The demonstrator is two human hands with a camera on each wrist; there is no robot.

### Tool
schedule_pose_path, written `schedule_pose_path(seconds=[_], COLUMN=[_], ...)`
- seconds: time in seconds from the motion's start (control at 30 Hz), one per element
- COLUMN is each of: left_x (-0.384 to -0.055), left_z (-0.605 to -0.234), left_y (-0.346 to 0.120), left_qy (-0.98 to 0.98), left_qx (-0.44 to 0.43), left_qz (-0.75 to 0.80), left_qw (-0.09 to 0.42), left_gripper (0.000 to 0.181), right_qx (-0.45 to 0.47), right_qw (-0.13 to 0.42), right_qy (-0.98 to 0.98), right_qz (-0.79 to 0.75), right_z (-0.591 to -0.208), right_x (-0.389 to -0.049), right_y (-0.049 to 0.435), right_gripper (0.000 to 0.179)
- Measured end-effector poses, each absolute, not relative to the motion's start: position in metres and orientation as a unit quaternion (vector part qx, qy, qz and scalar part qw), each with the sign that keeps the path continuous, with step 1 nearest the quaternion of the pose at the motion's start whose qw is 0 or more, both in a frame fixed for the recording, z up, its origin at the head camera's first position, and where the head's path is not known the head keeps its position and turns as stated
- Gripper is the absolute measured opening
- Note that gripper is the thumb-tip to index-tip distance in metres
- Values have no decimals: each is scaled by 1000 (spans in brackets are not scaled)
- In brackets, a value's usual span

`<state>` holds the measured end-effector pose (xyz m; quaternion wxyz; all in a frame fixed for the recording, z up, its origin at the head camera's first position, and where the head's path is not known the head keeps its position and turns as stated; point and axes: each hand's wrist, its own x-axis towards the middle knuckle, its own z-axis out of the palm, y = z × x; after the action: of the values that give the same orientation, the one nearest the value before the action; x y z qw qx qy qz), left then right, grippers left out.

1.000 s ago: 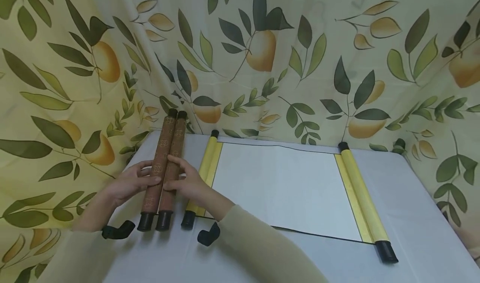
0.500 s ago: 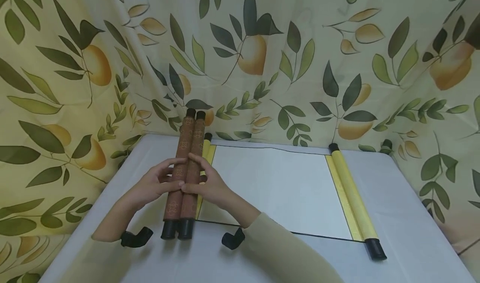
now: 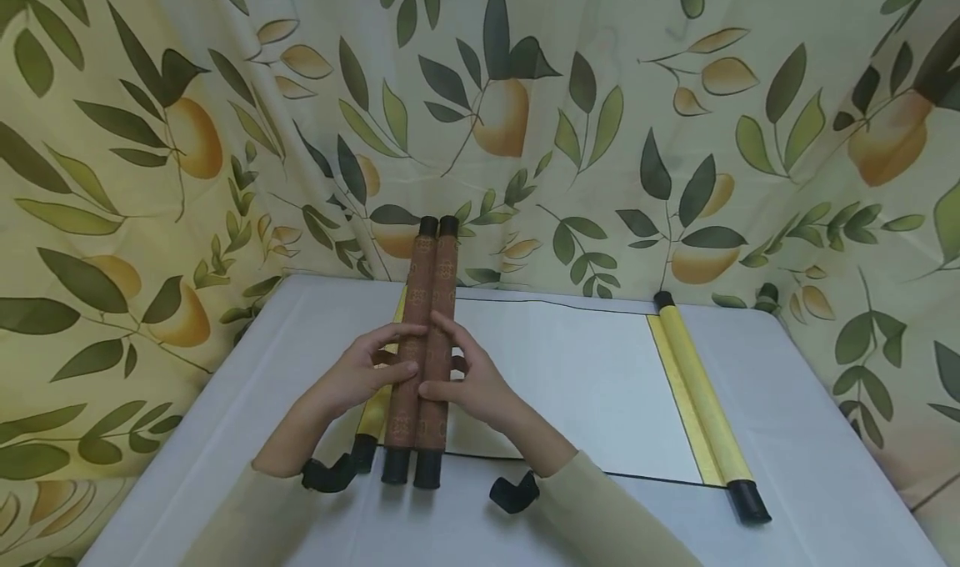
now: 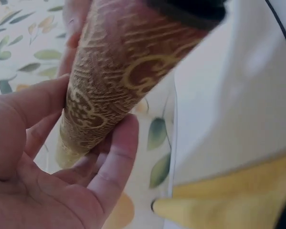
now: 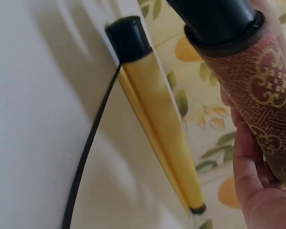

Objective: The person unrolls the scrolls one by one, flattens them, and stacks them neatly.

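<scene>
Two brown scroll rollers with a gold pattern and black end caps are held side by side above the table. My left hand (image 3: 347, 381) grips the left brown roller (image 3: 402, 417) between thumb and fingers. The right brown roller (image 3: 432, 417) is gripped the same way by my right hand (image 3: 483, 386). Behind and below them lies an unrolled scroll with white paper (image 3: 570, 375). Its left yellow roller (image 3: 372, 418) is partly hidden by the left hand and brown rollers. The wrist views show the patterned cloth of each roller up close, with fingers curled round it.
The unrolled scroll's right yellow roller (image 3: 705, 400) with black caps lies toward the table's right side. A white cloth covers the table (image 3: 795, 434). Behind it hangs a curtain (image 3: 600, 17) printed with fruit and leaves. Black wrist-worn pieces (image 3: 515, 492) sit at both cuffs.
Both hands have carried the two brown rollers to the right, from left of the unrolled scroll to over its left part. The rollers now stand more upright in the view. The unrolled scroll stays put.
</scene>
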<state>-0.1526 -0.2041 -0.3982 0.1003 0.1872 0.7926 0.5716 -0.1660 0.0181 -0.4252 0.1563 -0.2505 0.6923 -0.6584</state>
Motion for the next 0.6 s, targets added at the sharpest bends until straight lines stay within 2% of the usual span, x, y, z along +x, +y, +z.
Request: schedule_pose_path(seconds=[0.17, 0.43, 0.6], left_x=[-158, -169, -171], left_z=[-398, -402, -400], left_y=[-181, -144, -123], left_qy=[784, 791, 775], left_qx=[186, 213, 213], left_qz=[583, 570, 592], left_qw=[105, 60, 62], left_gripper=[54, 35, 32], right_qx=[-245, -235, -223], right_qw=[147, 121, 108], right_qy=[688, 684, 695], right_qz=[-667, -679, -675], right_z=[-427, -428, -424], right_x=[-161, -156, -156], right_y=[41, 75, 93], right_gripper=[93, 89, 82])
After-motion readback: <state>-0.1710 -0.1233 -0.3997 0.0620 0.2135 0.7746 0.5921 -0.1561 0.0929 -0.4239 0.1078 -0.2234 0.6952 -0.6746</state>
